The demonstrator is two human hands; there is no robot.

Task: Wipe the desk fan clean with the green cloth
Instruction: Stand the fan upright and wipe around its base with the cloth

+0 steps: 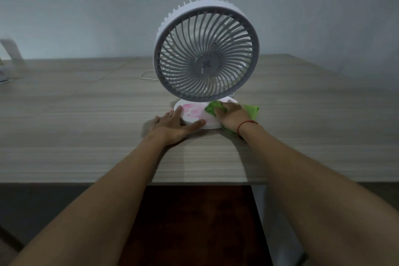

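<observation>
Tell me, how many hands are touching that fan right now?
2. The left hand rests against the front-left edge of the fan's round base. The right hand presses the green cloth onto the base's right side.

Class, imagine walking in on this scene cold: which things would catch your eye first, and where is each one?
The white desk fan stands out first, upright at the middle of the wooden desk with its round grille facing the camera. Next comes the bright green cloth, pressed by the right hand onto the right side of the fan's base, which shows pink smears. The left hand steadies the base's left edge.
</observation>
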